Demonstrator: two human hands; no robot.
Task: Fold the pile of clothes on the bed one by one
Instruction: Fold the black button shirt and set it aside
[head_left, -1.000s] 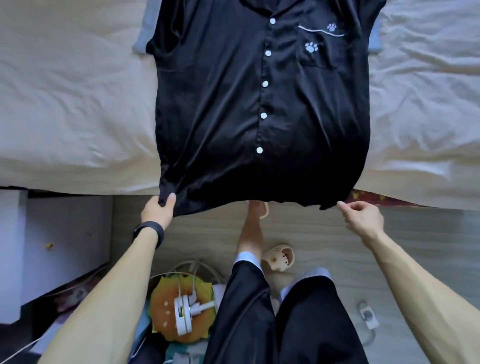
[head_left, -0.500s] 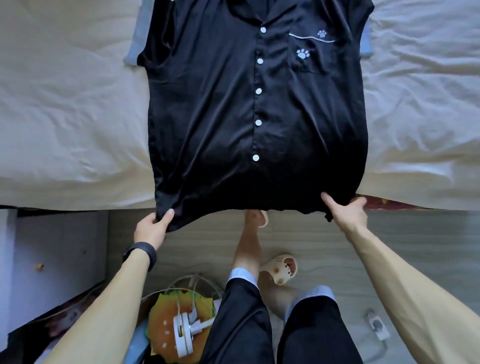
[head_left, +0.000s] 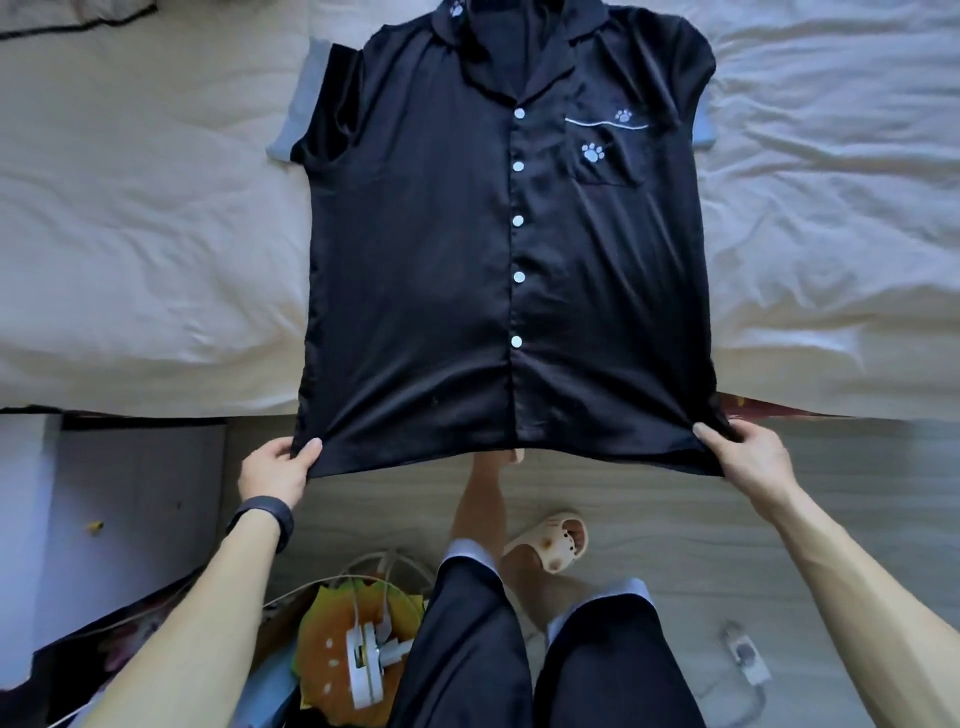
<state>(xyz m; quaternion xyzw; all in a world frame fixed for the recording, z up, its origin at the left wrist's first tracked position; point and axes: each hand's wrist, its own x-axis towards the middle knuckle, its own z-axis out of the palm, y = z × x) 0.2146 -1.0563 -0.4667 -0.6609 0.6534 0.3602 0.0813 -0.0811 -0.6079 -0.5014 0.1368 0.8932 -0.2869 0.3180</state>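
Note:
A black satin short-sleeved shirt (head_left: 415, 270) with white buttons and paw prints on its chest pocket lies face up on the white bed sheet (head_left: 130, 234), collar far from me. Its hem hangs past the bed's near edge. My left hand (head_left: 278, 470) pinches the hem's left corner, thumb on top. My right hand (head_left: 748, 457) pinches the hem's right corner. The hem is stretched taut between the two hands. Both sleeves show light blue cuffs.
Below the bed edge is a wooden floor (head_left: 649, 509) with my legs in black shorts (head_left: 519, 649) and a cream slipper (head_left: 553, 540). An orange cushion with a white fan (head_left: 358, 649) and cables lies at lower left. A white cabinet (head_left: 119, 519) stands at left.
Both hands have drawn the shirt toward me, so its collar has come into view. My right hand went from loose at the hem to pinching its corner. The hem now stretches wider.

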